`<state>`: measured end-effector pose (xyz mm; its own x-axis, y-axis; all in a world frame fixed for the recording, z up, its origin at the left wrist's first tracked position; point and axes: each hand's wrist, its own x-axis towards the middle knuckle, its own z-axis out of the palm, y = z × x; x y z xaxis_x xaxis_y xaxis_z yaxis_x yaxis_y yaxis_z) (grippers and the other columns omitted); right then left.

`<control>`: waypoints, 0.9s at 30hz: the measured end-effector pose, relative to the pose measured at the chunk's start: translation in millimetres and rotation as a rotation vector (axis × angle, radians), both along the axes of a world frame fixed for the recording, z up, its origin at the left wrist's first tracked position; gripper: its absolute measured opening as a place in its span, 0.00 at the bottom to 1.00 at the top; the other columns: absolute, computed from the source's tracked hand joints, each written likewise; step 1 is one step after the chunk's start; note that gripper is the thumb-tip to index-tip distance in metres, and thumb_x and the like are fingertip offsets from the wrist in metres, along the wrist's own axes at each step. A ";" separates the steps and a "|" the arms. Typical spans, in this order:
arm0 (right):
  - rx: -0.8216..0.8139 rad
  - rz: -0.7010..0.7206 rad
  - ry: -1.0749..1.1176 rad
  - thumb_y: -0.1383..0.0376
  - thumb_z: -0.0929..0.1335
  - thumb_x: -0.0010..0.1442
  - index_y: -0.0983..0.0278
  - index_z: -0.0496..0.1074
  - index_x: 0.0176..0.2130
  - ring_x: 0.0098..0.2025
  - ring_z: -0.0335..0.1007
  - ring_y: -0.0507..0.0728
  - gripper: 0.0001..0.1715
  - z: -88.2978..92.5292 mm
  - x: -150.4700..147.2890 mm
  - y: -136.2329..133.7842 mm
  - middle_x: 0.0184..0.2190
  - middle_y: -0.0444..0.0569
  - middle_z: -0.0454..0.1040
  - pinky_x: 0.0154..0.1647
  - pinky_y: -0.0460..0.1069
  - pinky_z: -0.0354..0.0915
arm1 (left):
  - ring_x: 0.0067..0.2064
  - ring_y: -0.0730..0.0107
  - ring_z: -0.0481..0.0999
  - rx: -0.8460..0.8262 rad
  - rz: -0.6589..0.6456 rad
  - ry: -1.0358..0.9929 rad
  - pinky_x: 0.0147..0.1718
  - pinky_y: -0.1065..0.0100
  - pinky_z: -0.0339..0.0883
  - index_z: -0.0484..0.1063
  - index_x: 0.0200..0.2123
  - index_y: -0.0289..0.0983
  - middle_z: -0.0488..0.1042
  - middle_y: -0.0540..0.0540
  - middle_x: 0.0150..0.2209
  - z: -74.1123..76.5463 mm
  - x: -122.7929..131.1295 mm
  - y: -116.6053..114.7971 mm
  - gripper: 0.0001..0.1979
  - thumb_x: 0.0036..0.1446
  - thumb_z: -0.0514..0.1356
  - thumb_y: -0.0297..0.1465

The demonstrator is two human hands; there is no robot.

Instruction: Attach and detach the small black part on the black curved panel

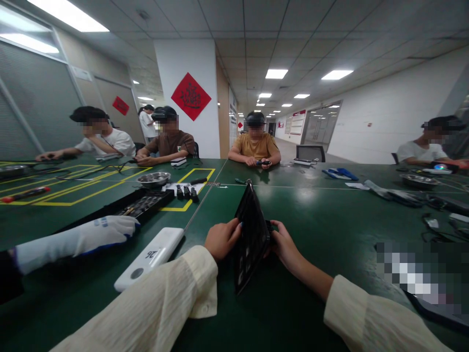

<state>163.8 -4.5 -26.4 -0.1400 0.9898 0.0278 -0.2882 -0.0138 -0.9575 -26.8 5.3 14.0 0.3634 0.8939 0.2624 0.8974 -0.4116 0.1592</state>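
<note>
A thin black panel (249, 239) stands on edge, tilted, above the green table in front of me; faint lighter patches show on its near face. My left hand (223, 239) is closed on its left side, with thumb and fingers pressed to the face. My right hand (285, 243) grips the right side, its fingers partly hidden behind the panel. A small dark ribbed part (270, 227) shows by the right fingertips; whether it belongs to the panel I cannot tell. A white oblong device (150, 259) marked 26 lies left of my left hand.
Another person's gloved hand (106, 232) rests beside a long black tray (166, 198) at left. Several small black parts (187, 192) and a metal bowl (154, 180) sit beyond. Gloves (394, 193) and cables lie right. Several people sit around the green table (315, 215).
</note>
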 end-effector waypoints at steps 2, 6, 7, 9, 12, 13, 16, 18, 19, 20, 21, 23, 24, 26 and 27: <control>0.001 0.002 -0.001 0.59 0.64 0.49 0.61 0.50 0.46 0.18 0.67 0.54 0.26 -0.5 -0.1 0.3 0.22 0.40 0.70 0.16 0.49 0.63 | 0.29 0.68 0.72 -0.015 -0.001 -0.009 0.25 0.71 0.52 0.65 0.34 0.39 0.72 0.48 0.26 0.3 0.5 -0.1 0.18 0.61 0.39 0.39; 0.008 0.012 -0.003 0.59 0.64 0.49 0.61 0.50 0.46 0.18 0.67 0.54 0.26 -0.8 -0.5 0.8 0.21 0.40 0.69 0.16 0.49 0.63 | 0.30 0.69 0.72 -0.058 -0.014 -0.032 0.27 0.72 0.53 0.65 0.34 0.39 0.72 0.48 0.26 0.8 0.5 0.6 0.18 0.62 0.39 0.38; 0.010 0.011 -0.004 0.59 0.63 0.49 0.61 0.50 0.46 0.17 0.67 0.54 0.26 -0.8 -0.8 0.9 0.20 0.40 0.69 0.17 0.49 0.63 | 0.30 0.69 0.72 -0.064 -0.018 -0.034 0.27 0.72 0.54 0.65 0.34 0.39 0.72 0.48 0.27 0.6 0.3 1.1 0.19 0.62 0.39 0.39; 0.013 0.009 -0.004 0.59 0.63 0.49 0.61 0.50 0.46 0.17 0.67 0.54 0.26 -1.0 -1.4 1.1 0.20 0.39 0.69 0.17 0.48 0.63 | 0.30 0.69 0.72 -0.068 -0.026 -0.040 0.27 0.73 0.54 0.66 0.34 0.39 0.72 0.47 0.27 0.1 -0.4 2.1 0.20 0.62 0.38 0.39; 0.014 0.008 -0.003 0.59 0.63 0.49 0.61 0.50 0.45 0.17 0.66 0.54 0.25 -1.7 -1.5 1.5 0.20 0.39 0.69 0.17 0.48 0.63 | 0.29 0.69 0.72 -0.072 -0.030 -0.055 0.27 0.72 0.54 0.67 0.32 0.39 0.72 0.47 0.26 -0.2 -0.8 2.9 0.22 0.62 0.37 0.40; 0.014 0.009 -0.003 0.60 0.63 0.49 0.61 0.50 0.46 0.18 0.67 0.54 0.25 -1.9 -1.3 1.5 0.21 0.39 0.69 0.17 0.48 0.63 | 0.29 0.69 0.72 -0.076 -0.028 -0.057 0.27 0.72 0.55 0.67 0.32 0.39 0.72 0.47 0.26 -0.1 -0.8 2.8 0.22 0.62 0.36 0.40; 0.011 0.009 -0.001 0.59 0.64 0.50 0.60 0.51 0.46 0.19 0.67 0.54 0.25 -1.9 -0.4 1.2 0.21 0.40 0.69 0.17 0.48 0.63 | 0.29 0.68 0.72 -0.082 -0.018 -0.041 0.27 0.72 0.55 0.67 0.32 0.39 0.72 0.47 0.26 0.0 -0.7 1.5 0.23 0.62 0.36 0.40; 0.003 0.008 0.002 0.58 0.64 0.49 0.60 0.51 0.46 0.19 0.67 0.54 0.26 -1.5 -0.1 0.9 0.21 0.40 0.68 0.17 0.47 0.63 | 0.31 0.67 0.73 -0.068 -0.017 -0.023 0.27 0.71 0.55 0.67 0.34 0.39 0.73 0.46 0.27 -0.9 -1.1 0.4 0.24 0.62 0.35 0.40; 0.001 0.004 0.005 0.58 0.65 0.49 0.60 0.52 0.46 0.19 0.67 0.53 0.26 -1.4 -0.1 0.8 0.21 0.40 0.68 0.17 0.47 0.63 | 0.32 0.66 0.73 -0.053 -0.017 -0.013 0.28 0.71 0.56 0.67 0.36 0.38 0.73 0.46 0.28 -1.6 -1.4 0.0 0.23 0.62 0.35 0.39; 0.000 0.000 0.008 0.58 0.65 0.49 0.60 0.52 0.45 0.19 0.67 0.53 0.26 -1.4 -0.2 0.9 0.21 0.40 0.68 0.16 0.47 0.63 | 0.34 0.66 0.73 -0.037 -0.017 -0.001 0.30 0.70 0.57 0.67 0.38 0.38 0.74 0.45 0.30 -2.3 -1.7 -0.4 0.22 0.62 0.35 0.38; 0.001 -0.005 0.011 0.58 0.65 0.49 0.61 0.52 0.45 0.19 0.67 0.53 0.26 -1.5 -0.3 1.1 0.21 0.39 0.68 0.16 0.46 0.62 | 0.35 0.65 0.73 -0.023 -0.016 0.013 0.31 0.69 0.57 0.66 0.40 0.38 0.74 0.44 0.32 -2.8 -2.0 -0.6 0.21 0.61 0.36 0.37; 0.007 -0.007 0.015 0.58 0.65 0.49 0.61 0.52 0.45 0.18 0.66 0.53 0.26 -2.0 -0.4 1.7 0.20 0.39 0.68 0.16 0.46 0.62 | 0.37 0.64 0.73 -0.014 -0.017 0.039 0.33 0.69 0.58 0.66 0.41 0.37 0.74 0.43 0.33 -3.1 -2.3 -0.9 0.20 0.61 0.37 0.35; 0.009 -0.003 0.012 0.58 0.65 0.49 0.61 0.52 0.45 0.18 0.66 0.53 0.26 -2.4 -0.3 2.1 0.20 0.39 0.68 0.16 0.46 0.62 | 0.37 0.64 0.73 -0.015 -0.021 0.049 0.32 0.69 0.58 0.66 0.41 0.38 0.74 0.44 0.33 -2.6 -2.1 -1.1 0.19 0.61 0.38 0.36; 0.014 0.006 0.008 0.58 0.65 0.50 0.61 0.52 0.45 0.17 0.66 0.53 0.25 -3.2 0.1 2.8 0.20 0.39 0.68 0.16 0.47 0.63 | 0.35 0.64 0.73 -0.021 -0.035 0.054 0.31 0.69 0.57 0.66 0.38 0.38 0.74 0.44 0.31 -0.8 -1.5 -1.7 0.19 0.61 0.38 0.36; 0.014 0.007 0.008 0.59 0.65 0.50 0.61 0.52 0.46 0.17 0.66 0.53 0.25 -3.5 0.3 3.1 0.21 0.39 0.68 0.16 0.47 0.63 | 0.34 0.65 0.73 -0.023 -0.040 0.051 0.30 0.70 0.57 0.67 0.36 0.38 0.73 0.45 0.30 0.3 -1.1 -2.1 0.20 0.61 0.38 0.37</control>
<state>164.1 -1.4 -29.9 -0.1467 0.9883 0.0428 -0.2963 -0.0027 -0.9551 -27.9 3.2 14.3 0.4119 0.8837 0.2224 0.8873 -0.4445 0.1230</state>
